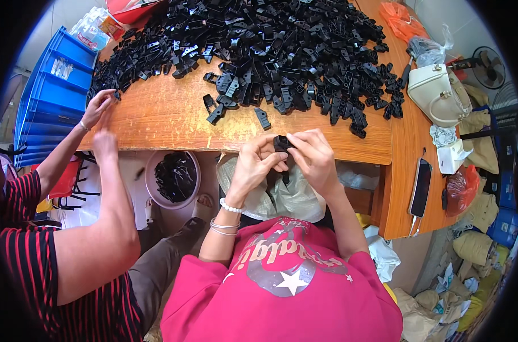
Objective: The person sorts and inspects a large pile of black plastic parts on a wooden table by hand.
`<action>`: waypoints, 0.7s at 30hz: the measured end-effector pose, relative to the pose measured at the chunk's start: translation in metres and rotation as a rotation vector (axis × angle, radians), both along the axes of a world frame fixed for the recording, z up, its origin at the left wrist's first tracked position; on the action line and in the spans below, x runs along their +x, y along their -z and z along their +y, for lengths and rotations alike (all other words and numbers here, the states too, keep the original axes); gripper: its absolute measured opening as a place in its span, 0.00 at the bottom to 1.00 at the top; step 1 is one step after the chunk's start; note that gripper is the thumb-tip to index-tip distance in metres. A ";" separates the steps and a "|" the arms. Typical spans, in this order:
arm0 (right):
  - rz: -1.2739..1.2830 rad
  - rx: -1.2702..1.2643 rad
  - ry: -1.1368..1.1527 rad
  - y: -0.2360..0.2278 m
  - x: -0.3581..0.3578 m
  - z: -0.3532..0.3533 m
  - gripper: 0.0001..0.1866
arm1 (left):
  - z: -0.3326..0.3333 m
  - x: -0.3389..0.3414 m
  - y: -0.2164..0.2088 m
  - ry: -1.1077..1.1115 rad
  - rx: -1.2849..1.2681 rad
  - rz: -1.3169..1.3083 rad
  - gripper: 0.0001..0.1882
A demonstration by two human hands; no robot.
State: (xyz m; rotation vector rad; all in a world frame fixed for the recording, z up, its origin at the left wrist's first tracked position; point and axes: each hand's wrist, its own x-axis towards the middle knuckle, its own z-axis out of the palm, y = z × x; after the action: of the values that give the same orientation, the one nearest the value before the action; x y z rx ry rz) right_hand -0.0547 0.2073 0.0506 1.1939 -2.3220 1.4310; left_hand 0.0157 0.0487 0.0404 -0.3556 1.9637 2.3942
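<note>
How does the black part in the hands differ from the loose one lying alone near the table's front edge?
The held black part is pinched between the left hand and right hand, off the wooden table and partly hidden by fingers. The lone black part lies flat, untouched and in full view. Both are small, black plastic pieces like the pile.

Black plastic clips (281,51), brown wooden table (162,117), blue crates (51,97)

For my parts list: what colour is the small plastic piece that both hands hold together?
Black. The small plastic piece shows best in the head view, the only one.
</note>
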 end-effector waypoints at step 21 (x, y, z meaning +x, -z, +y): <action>-0.092 0.041 0.464 0.020 -0.028 0.022 0.05 | -0.016 -0.030 0.004 -0.414 -0.830 -0.092 0.18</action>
State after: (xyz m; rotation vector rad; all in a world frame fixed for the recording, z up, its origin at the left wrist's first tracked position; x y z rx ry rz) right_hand -0.0823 0.2297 0.0311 0.5458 -2.4776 1.2931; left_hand -0.0145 0.0329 0.0367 -0.9347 2.9711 1.5138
